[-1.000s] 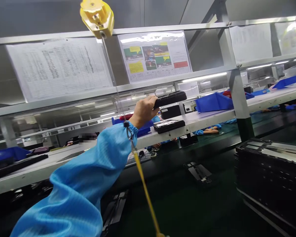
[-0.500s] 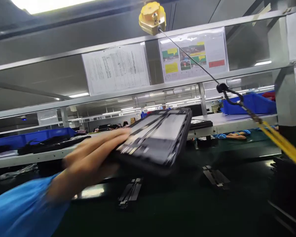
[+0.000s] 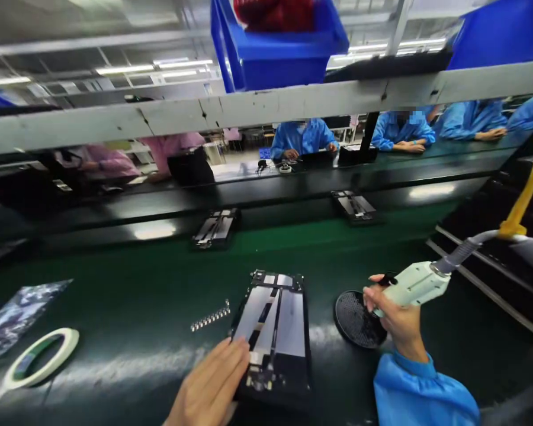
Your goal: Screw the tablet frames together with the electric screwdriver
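Observation:
An opened tablet lies on the dark green work surface, its two silver battery packs and black flat cables showing. My left hand grips its lower left edge, fingers together on top; the thumb is hidden. In my right hand is a pale green electric screwdriver, tilted, with its tip down toward a round black dish. Small grains or screws seem to fill the dish, too fine to tell. Left of the tablet lies a strip of small metal pieces.
A tape roll and a clear plastic bag lie at left. Two more opened tablets sit farther back. A yellow strap suspends the screwdriver; dark stacked panels stand right. Co-workers sit opposite, beneath a blue bin.
The view has tipped downward. The tablet, held up in the air by my left hand before, is now down on the work surface. My right hand has appeared, holding the screwdriver.

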`<action>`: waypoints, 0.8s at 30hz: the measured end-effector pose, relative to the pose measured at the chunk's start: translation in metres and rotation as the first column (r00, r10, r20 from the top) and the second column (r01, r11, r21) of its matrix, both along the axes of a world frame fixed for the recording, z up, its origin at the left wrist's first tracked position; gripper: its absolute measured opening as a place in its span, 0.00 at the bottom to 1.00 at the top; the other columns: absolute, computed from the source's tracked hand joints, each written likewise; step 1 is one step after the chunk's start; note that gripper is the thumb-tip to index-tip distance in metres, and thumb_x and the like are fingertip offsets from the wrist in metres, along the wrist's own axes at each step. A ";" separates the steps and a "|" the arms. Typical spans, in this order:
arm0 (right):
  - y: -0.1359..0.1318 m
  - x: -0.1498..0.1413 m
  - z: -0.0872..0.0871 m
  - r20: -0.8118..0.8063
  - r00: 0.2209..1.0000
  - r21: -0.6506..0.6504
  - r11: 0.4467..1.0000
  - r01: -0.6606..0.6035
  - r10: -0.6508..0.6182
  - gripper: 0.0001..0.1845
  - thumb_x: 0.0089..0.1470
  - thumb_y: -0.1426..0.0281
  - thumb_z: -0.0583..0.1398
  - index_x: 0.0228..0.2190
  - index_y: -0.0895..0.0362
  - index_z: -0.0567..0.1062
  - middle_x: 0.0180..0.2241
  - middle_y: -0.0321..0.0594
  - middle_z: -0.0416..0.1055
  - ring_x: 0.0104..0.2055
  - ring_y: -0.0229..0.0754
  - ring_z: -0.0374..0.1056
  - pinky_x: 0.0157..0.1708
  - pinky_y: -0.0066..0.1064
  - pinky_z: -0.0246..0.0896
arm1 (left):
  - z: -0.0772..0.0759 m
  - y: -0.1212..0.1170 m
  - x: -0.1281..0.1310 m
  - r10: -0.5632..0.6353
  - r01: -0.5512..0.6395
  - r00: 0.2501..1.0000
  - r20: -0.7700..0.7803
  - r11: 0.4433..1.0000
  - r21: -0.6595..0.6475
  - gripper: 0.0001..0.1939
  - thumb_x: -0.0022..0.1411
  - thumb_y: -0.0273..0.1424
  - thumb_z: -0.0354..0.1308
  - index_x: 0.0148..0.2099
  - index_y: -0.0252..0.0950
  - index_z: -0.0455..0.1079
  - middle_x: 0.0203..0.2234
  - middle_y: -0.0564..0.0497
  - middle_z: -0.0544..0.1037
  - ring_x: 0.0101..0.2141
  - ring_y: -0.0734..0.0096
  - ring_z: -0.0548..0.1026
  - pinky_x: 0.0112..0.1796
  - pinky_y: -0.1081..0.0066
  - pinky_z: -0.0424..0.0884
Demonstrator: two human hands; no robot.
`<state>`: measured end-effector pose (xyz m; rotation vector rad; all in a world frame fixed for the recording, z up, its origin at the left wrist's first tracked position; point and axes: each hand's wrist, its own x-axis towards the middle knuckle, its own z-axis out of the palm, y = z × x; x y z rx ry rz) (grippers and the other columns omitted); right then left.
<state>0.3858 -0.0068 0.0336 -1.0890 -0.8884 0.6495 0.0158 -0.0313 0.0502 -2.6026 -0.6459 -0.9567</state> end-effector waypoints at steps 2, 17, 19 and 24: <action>0.002 -0.004 -0.007 0.003 1.000 0.020 1.000 0.016 -0.016 0.17 0.44 0.67 0.69 0.36 0.58 0.72 0.14 0.29 0.66 0.16 0.37 0.63 0.20 0.31 0.61 | -0.030 -0.011 0.007 -0.024 0.024 1.000 -0.011 1.000 0.008 0.18 0.69 0.29 0.46 0.56 0.30 0.69 0.45 0.42 0.80 0.52 0.60 0.74 0.57 0.60 0.68; 0.026 -0.016 -0.026 0.124 0.988 -0.033 0.995 0.092 -0.087 0.14 0.45 0.73 0.67 0.37 0.60 0.73 0.14 0.29 0.67 0.15 0.35 0.62 0.20 0.29 0.61 | -0.090 -0.027 0.104 -0.047 0.036 0.989 -0.143 0.997 -0.075 0.24 0.63 0.49 0.53 0.43 0.33 0.74 0.47 0.43 0.77 0.56 0.50 0.67 0.62 0.38 0.38; 0.026 -0.016 -0.027 0.133 0.987 -0.042 0.994 0.102 -0.096 0.14 0.45 0.72 0.68 0.35 0.60 0.73 0.14 0.29 0.67 0.15 0.36 0.63 0.19 0.29 0.61 | -0.091 -0.030 0.112 -0.012 0.009 0.998 -0.066 0.999 -0.042 0.19 0.65 0.44 0.53 0.41 0.34 0.74 0.45 0.45 0.78 0.55 0.50 0.69 0.62 0.37 0.37; 0.025 -0.016 -0.029 0.129 0.987 -0.044 0.993 0.106 -0.099 0.15 0.44 0.71 0.68 0.35 0.59 0.73 0.14 0.29 0.67 0.15 0.36 0.63 0.18 0.29 0.61 | -0.081 -0.034 0.120 -0.079 0.120 0.965 0.252 0.981 -0.150 0.09 0.68 0.29 0.52 0.36 0.35 0.72 0.31 0.54 0.80 0.42 0.67 0.78 0.64 0.49 0.46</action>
